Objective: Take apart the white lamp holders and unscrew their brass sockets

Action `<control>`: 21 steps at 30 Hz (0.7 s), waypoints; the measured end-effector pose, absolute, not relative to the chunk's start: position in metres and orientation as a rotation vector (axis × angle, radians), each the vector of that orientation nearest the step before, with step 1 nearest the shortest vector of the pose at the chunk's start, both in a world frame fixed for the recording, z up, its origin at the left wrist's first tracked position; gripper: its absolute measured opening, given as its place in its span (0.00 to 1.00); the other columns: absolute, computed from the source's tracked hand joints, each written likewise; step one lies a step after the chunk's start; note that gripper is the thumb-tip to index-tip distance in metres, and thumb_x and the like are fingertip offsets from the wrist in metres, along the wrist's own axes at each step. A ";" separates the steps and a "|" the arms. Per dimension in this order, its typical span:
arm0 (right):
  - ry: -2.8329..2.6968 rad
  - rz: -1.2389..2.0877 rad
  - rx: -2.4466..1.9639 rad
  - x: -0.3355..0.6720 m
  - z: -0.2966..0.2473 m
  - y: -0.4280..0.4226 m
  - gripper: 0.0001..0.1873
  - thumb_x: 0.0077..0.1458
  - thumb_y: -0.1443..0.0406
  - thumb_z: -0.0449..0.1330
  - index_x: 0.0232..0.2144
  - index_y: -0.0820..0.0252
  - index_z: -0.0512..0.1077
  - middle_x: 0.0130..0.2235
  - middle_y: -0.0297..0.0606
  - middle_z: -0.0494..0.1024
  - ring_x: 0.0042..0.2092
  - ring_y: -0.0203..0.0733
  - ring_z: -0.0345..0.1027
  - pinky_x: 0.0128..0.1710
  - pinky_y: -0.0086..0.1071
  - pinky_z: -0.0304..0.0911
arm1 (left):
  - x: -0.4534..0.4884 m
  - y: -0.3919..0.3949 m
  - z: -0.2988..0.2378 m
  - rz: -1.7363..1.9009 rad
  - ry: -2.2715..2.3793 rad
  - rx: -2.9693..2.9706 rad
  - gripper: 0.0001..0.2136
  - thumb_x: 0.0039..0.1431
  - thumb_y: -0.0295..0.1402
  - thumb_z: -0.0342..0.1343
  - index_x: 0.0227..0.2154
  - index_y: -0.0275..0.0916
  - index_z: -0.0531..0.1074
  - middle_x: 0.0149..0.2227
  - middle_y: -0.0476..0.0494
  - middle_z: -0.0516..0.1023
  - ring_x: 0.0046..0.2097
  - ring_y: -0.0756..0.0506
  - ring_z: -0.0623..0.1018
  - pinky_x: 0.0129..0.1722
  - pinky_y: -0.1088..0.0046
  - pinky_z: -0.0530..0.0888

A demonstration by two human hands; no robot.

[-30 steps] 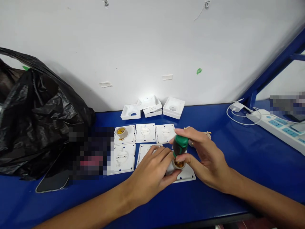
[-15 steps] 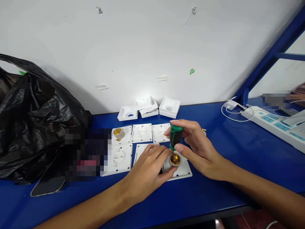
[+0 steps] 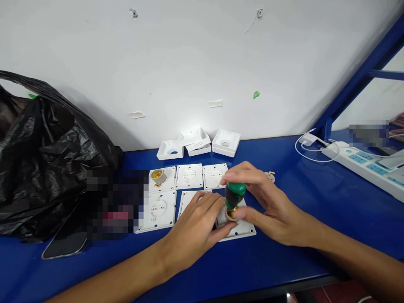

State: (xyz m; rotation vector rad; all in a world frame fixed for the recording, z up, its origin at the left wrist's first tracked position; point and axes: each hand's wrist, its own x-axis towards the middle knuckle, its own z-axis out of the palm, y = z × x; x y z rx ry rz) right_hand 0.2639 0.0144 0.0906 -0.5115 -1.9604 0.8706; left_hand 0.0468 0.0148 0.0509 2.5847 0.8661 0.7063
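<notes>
My right hand [image 3: 271, 210] grips a short green-and-black screwdriver [image 3: 235, 194] by its handle. The tool's lower end points into a round lamp socket [image 3: 229, 216] with a brass-coloured inside; the tip itself is hidden. My left hand [image 3: 197, 221] holds that socket steady against a square white plate [image 3: 248, 231], thumb in front and fingers behind. Another white plate [image 3: 186, 200] lies partly under the left fingers. To the left, a second lamp socket [image 3: 158, 176] sits on a plate, with a small brass piece beside it.
Several white square plates [image 3: 189, 176] lie in rows on the blue table [image 3: 299, 189]. White box-shaped covers [image 3: 226, 142] are piled by the wall. A black plastic bag [image 3: 57, 160] and a phone [image 3: 65, 242] are at left, a power strip [image 3: 362, 164] with cables at right.
My right hand has come down and tilted the screwdriver, so its handle now sits lower, close over the socket. The left hand keeps its hold. The view has shifted slightly.
</notes>
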 end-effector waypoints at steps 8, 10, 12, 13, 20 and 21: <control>-1.972 0.799 -0.536 0.266 0.088 0.015 0.32 0.72 0.67 0.59 0.72 0.39 0.59 0.55 0.38 0.75 0.56 0.45 0.68 0.60 0.45 0.68 | 0.047 0.014 0.051 0.643 0.878 2.638 0.09 0.75 0.40 0.57 0.49 0.40 0.70 0.50 0.41 0.79 0.50 0.37 0.78 0.52 0.54 0.73; -1.957 0.769 -0.585 0.268 0.088 0.017 0.31 0.73 0.67 0.57 0.72 0.39 0.58 0.56 0.38 0.74 0.56 0.46 0.69 0.60 0.46 0.68 | 0.047 0.014 0.052 0.619 0.882 2.654 0.09 0.75 0.40 0.57 0.48 0.40 0.70 0.48 0.41 0.79 0.49 0.37 0.78 0.51 0.55 0.73; -1.971 0.801 -0.637 0.268 0.088 0.017 0.33 0.74 0.67 0.56 0.74 0.38 0.55 0.60 0.39 0.73 0.59 0.46 0.68 0.62 0.46 0.67 | 0.047 0.015 0.052 0.617 0.882 2.665 0.10 0.75 0.40 0.57 0.47 0.39 0.69 0.46 0.41 0.79 0.49 0.37 0.77 0.51 0.55 0.73; -1.984 0.812 -0.632 0.269 0.088 0.018 0.34 0.73 0.67 0.58 0.74 0.38 0.55 0.61 0.38 0.72 0.60 0.46 0.68 0.62 0.46 0.66 | 0.047 0.015 0.052 0.619 0.881 2.665 0.10 0.75 0.40 0.57 0.47 0.39 0.69 0.46 0.42 0.78 0.49 0.37 0.77 0.51 0.55 0.73; -1.924 0.784 -0.564 0.264 0.080 0.015 0.34 0.73 0.70 0.55 0.74 0.40 0.53 0.62 0.40 0.72 0.60 0.46 0.69 0.62 0.47 0.68 | 0.047 0.015 0.051 0.621 0.876 2.643 0.10 0.76 0.42 0.55 0.48 0.41 0.69 0.50 0.41 0.79 0.52 0.37 0.78 0.54 0.55 0.72; -1.922 0.790 -0.549 0.264 0.079 0.014 0.33 0.73 0.69 0.55 0.74 0.40 0.54 0.62 0.40 0.71 0.61 0.46 0.69 0.62 0.47 0.68 | 0.048 0.015 0.052 0.623 0.878 2.639 0.10 0.76 0.42 0.55 0.49 0.41 0.69 0.50 0.42 0.79 0.52 0.37 0.78 0.54 0.56 0.72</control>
